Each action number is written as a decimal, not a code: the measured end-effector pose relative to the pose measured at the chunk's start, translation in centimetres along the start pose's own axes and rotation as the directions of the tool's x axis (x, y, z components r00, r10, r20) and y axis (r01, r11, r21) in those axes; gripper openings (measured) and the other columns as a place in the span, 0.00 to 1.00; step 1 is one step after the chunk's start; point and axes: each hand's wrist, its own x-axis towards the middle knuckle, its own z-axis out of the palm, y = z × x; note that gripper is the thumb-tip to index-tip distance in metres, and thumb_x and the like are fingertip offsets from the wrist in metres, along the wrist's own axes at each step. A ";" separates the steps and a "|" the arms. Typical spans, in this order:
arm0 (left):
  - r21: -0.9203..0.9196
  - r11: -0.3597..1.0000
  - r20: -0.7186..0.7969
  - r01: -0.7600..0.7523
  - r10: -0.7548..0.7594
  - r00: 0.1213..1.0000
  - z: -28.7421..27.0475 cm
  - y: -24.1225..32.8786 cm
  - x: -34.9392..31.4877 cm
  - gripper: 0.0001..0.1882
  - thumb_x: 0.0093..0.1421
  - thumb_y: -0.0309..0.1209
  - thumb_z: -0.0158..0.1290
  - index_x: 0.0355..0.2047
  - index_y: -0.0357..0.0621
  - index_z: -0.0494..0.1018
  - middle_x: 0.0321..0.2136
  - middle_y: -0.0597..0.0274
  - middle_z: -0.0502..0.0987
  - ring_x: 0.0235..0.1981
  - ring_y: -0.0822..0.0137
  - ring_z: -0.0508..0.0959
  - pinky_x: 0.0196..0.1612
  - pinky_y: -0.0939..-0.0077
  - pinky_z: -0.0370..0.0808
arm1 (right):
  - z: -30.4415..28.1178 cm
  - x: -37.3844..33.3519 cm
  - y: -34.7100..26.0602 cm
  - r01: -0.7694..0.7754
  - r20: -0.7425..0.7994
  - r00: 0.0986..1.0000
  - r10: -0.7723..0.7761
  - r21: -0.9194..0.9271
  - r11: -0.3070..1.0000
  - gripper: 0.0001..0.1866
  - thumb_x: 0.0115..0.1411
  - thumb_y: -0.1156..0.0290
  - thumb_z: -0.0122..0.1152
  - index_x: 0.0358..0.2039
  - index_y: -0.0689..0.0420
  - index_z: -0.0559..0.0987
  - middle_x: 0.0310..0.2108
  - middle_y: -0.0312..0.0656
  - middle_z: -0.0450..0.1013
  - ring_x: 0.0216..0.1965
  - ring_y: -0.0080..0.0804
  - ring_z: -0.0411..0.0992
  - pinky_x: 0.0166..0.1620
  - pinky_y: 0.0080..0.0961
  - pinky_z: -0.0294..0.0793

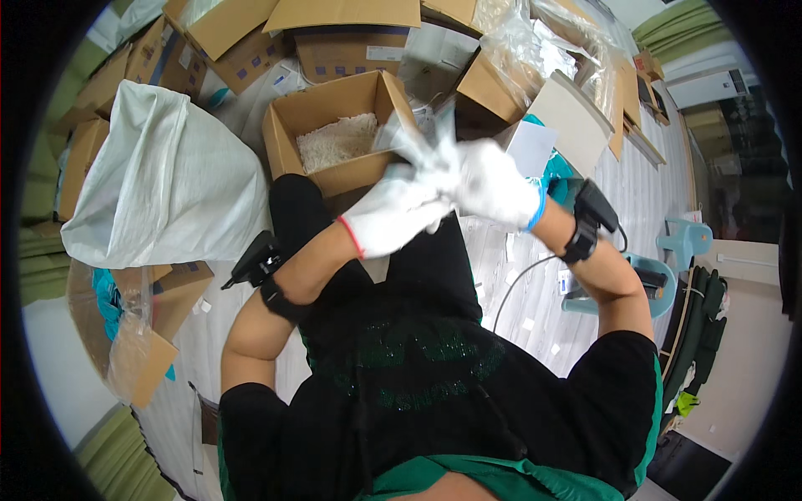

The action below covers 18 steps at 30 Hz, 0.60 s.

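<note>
Both hands meet in front of my lap, in white knitted gloves. My left hand (393, 219), with a red cuff, has its fingers closed. My right hand (494, 179), with a blue cuff, is also closed and presses against the left. A pale, film-like item (445, 129) sticks up from between them, smeared by motion, so its kind cannot be made out. Just beyond the left hand stands an open cardboard box (288, 113) between my knees and the far boxes. White stringy pieces (341, 142) lie inside it.
A large white woven sack (159, 184) stands at the left. Several open cartons (355, 54) crowd the far side, some with clear plastic (510, 42). A white box (529, 149) sits beyond my right hand. Pale blue stools (660, 284) stand at the right, and a cable (511, 288) hangs from my right wrist.
</note>
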 end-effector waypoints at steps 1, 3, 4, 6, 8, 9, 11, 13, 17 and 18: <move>0.127 0.964 -0.025 -0.234 0.239 0.971 0.2 -0.8 -1.1 0.11 0.65 0.31 0.46 0.35 0.40 0.77 0.22 0.62 0.74 0.24 0.69 0.73 0.32 0.73 0.72 | 1.2 -0.5 1.3 0.294 -0.031 0.955 -0.294 0.202 0.934 0.13 0.54 0.59 0.62 0.31 0.55 0.81 0.21 0.47 0.74 0.25 0.47 0.75 0.31 0.33 0.75; 0.121 0.953 0.077 -0.279 0.271 0.959 0.0 0.2 -2.3 0.12 0.65 0.31 0.45 0.38 0.39 0.76 0.30 0.56 0.79 0.30 0.57 0.79 0.39 0.65 0.76 | 1.8 -2.6 0.2 0.242 0.155 0.945 -0.287 0.260 0.935 0.11 0.54 0.61 0.65 0.27 0.56 0.81 0.23 0.46 0.75 0.24 0.44 0.75 0.27 0.30 0.74; 0.037 0.970 0.182 -0.241 0.231 0.956 0.0 0.8 -3.0 0.12 0.65 0.32 0.46 0.37 0.38 0.76 0.30 0.54 0.79 0.30 0.56 0.79 0.39 0.65 0.76 | 2.5 -3.6 -0.5 0.137 0.200 0.944 -0.262 0.484 0.864 0.10 0.53 0.62 0.67 0.25 0.55 0.81 0.23 0.46 0.75 0.23 0.42 0.75 0.26 0.29 0.74; -0.160 0.987 0.328 -0.001 0.054 0.943 -1.0 3.7 -4.1 0.13 0.66 0.32 0.47 0.34 0.35 0.77 0.29 0.51 0.79 0.31 0.54 0.79 0.39 0.66 0.76 | 1.4 -3.5 -4.9 0.118 0.269 0.931 -0.246 0.417 0.901 0.13 0.52 0.59 0.66 0.19 0.52 0.76 0.17 0.42 0.72 0.18 0.41 0.72 0.20 0.32 0.70; -0.362 0.921 0.318 0.147 -0.027 0.948 -1.8 6.2 -4.6 0.16 0.67 0.33 0.47 0.30 0.34 0.78 0.27 0.48 0.78 0.31 0.53 0.80 0.38 0.66 0.76 | 1.0 -3.7 -5.7 0.420 0.338 0.851 -0.402 0.023 0.907 0.14 0.51 0.59 0.64 0.16 0.49 0.73 0.14 0.39 0.68 0.16 0.42 0.70 0.18 0.35 0.67; -0.372 0.924 0.290 0.085 0.029 0.957 -1.9 6.4 -5.1 0.14 0.67 0.34 0.46 0.35 0.37 0.78 0.29 0.49 0.79 0.31 0.54 0.80 0.36 0.66 0.76 | 0.5 -3.8 -6.2 0.413 0.355 0.844 -0.402 0.049 0.909 0.14 0.50 0.59 0.63 0.15 0.48 0.71 0.13 0.39 0.67 0.15 0.43 0.69 0.17 0.36 0.66; -0.240 0.971 0.414 0.008 0.095 0.905 -2.8 7.3 -5.5 0.13 0.65 0.33 0.48 0.43 0.40 0.77 0.31 0.51 0.79 0.32 0.53 0.80 0.36 0.65 0.77 | -0.5 -4.0 -7.2 0.408 0.365 0.814 -0.452 0.193 0.892 0.11 0.46 0.60 0.64 0.18 0.49 0.72 0.15 0.38 0.68 0.17 0.42 0.70 0.18 0.36 0.66; -0.254 0.967 0.407 0.009 0.099 0.908 -2.8 7.3 -5.9 0.09 0.64 0.31 0.48 0.35 0.39 0.74 0.27 0.52 0.74 0.25 0.52 0.76 0.30 0.64 0.74 | -1.6 -3.7 -6.8 0.448 0.334 0.803 -0.493 0.209 0.870 0.12 0.45 0.60 0.64 0.19 0.51 0.73 0.16 0.38 0.68 0.18 0.42 0.71 0.19 0.36 0.67; -0.343 0.933 0.398 0.107 0.041 0.916 -3.8 7.3 -5.2 0.06 0.63 0.29 0.49 0.30 0.40 0.71 0.24 0.54 0.70 0.23 0.53 0.73 0.28 0.65 0.72 | -2.5 -3.8 -5.4 0.381 0.367 0.815 -0.448 0.244 0.892 0.12 0.41 0.61 0.65 0.19 0.52 0.72 0.16 0.38 0.68 0.19 0.42 0.71 0.21 0.37 0.68; -0.381 0.913 0.403 0.147 0.021 0.915 -4.0 7.2 -4.9 0.06 0.63 0.29 0.49 0.29 0.40 0.70 0.23 0.55 0.69 0.22 0.53 0.73 0.28 0.65 0.72 | -2.5 -3.8 -5.0 0.369 0.369 0.817 -0.442 0.254 0.894 0.12 0.40 0.62 0.66 0.19 0.52 0.72 0.16 0.38 0.68 0.19 0.43 0.71 0.21 0.37 0.68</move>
